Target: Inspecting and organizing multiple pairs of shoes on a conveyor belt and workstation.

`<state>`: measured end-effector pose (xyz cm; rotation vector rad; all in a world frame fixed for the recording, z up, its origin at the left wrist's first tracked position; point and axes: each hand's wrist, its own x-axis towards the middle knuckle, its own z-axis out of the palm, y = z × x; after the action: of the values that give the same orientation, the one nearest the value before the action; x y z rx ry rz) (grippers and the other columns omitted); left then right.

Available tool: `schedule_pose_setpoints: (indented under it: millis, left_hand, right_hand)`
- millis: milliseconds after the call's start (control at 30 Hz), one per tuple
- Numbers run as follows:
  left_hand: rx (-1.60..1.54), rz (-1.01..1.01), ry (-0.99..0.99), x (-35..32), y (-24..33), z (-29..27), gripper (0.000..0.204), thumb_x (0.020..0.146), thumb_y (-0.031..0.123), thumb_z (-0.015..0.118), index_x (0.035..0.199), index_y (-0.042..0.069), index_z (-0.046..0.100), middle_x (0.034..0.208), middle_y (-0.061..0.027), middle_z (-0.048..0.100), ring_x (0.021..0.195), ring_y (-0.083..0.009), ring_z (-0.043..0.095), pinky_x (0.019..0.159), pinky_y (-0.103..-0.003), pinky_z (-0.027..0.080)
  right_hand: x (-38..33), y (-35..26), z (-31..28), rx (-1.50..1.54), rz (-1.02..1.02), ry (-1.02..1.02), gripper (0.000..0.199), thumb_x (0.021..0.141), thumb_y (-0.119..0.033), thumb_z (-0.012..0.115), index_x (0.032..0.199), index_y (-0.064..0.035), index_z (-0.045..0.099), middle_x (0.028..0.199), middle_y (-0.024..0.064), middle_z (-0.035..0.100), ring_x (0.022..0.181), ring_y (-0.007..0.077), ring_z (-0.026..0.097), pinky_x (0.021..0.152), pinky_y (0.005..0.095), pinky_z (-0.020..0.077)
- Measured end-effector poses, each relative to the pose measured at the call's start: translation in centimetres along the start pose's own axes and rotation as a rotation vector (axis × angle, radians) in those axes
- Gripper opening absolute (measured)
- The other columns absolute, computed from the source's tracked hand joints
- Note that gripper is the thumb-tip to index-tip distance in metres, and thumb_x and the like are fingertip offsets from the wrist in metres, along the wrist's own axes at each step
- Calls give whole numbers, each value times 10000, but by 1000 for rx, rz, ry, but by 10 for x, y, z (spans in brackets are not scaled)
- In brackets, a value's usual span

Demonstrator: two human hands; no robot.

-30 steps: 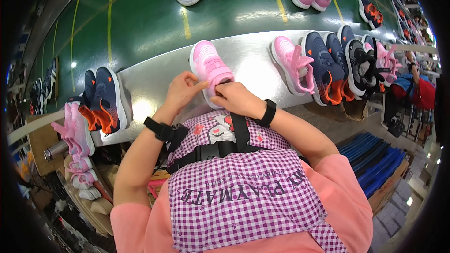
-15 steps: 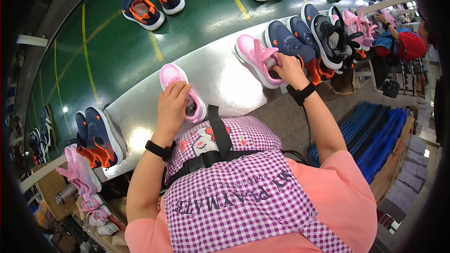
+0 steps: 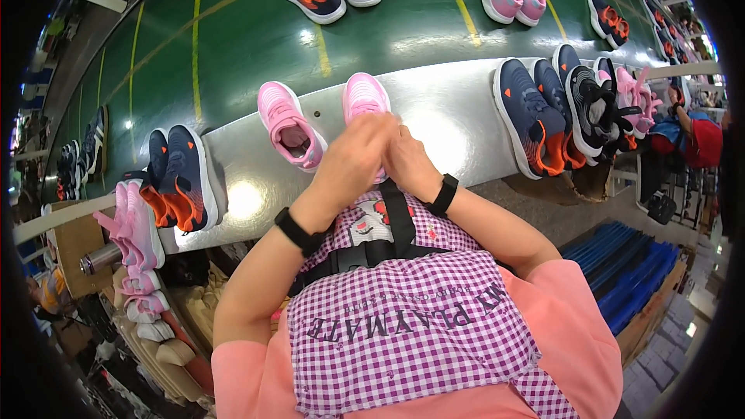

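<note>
Two pink sneakers lie on the pale grey workbench (image 3: 458, 120). One pink sneaker (image 3: 289, 126) rests untouched to the left. The other pink sneaker (image 3: 365, 98) sits under both hands, its heel end hidden. My left hand (image 3: 351, 163) and my right hand (image 3: 409, 161) are pressed together over that shoe's near end, fingers curled on it. Each wrist wears a black band.
Navy and orange sneakers (image 3: 180, 178) stand at the bench's left, and more navy and black ones (image 3: 543, 120) at its right. A green conveyor (image 3: 248, 31) behind carries further pairs. Pink shoes (image 3: 136, 225) hang on a rack at lower left. Blue crates (image 3: 632, 271) sit at right.
My right hand has brought a second pink sneaker from the right to the middle of the bench. My left hand let go of the first shoe and joined it on the second.
</note>
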<state>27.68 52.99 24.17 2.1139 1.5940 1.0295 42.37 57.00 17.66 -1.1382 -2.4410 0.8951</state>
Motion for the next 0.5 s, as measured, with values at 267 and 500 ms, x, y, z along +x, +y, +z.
schedule_pose_setpoints:
  millis: [267, 500]
  left_hand:
    - [-71, -277, 110, -21, -35, 15, 308, 746, 8, 538, 1044, 7, 612, 848, -128, 628, 850, -333, 559, 789, -422, 447]
    - [347, -173, -193, 5, -15, 13, 232, 766, 79, 561, 984, 74, 641, 857, -111, 615, 806, -317, 573, 686, -416, 465]
  right_hand:
    - [0, -2, 1, 59, 36, -33, 580, 828, -39, 527, 1330, 96, 268, 950, 289, 536, 793, 450, 586, 693, 479, 509]
    - [1, -1, 2, 61, 28, -36, 579, 824, -29, 523, 1332, 88, 271, 956, 291, 532, 795, 453, 584, 692, 490, 504]
